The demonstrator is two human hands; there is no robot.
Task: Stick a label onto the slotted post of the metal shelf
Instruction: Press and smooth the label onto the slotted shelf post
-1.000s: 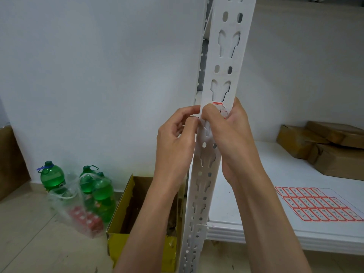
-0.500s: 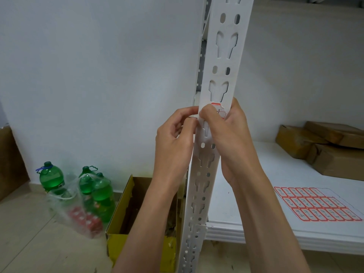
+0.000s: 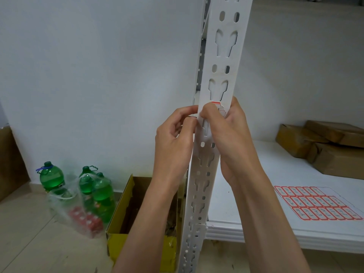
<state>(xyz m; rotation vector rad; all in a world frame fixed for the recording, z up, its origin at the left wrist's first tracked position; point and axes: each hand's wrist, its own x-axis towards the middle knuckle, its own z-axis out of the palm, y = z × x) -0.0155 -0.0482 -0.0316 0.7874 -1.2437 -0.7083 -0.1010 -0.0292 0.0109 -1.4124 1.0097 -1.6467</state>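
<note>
Green plastic bottles (image 3: pixel 51 176) in a clear bag stood on the floor at eight o'clock, beside an open yellow cardboard box (image 3: pixel 126 213) at the foot of the shelving. At centre, a person's left hand (image 3: pixel 174 142) had its fingers curled against the left edge of the white slotted metal post (image 3: pixel 222 75), pinching there; what it held was too small to tell, perhaps the wrapped-over end of the sticker. The right hand (image 3: pixel 226 134) gripped the post from the other side, its thumb pressed on the small red-bordered white label (image 3: pixel 219 108), which lay on the post's front face just below a keyhole slot, only its upper edge showing past the thumb. Compared with half a second and a second earlier, both hands and the label sat almost exactly as before. That suggested the sticker was already placed and was being rubbed down, leaving little of the job undone. At four o'clock, a sheet of red-bordered labels (image 3: pixel 315 203) lay on the white shelf board (image 3: pixel 256 194), with brown paper parcels (image 3: pixel 325 146) at three o'clock.
</note>
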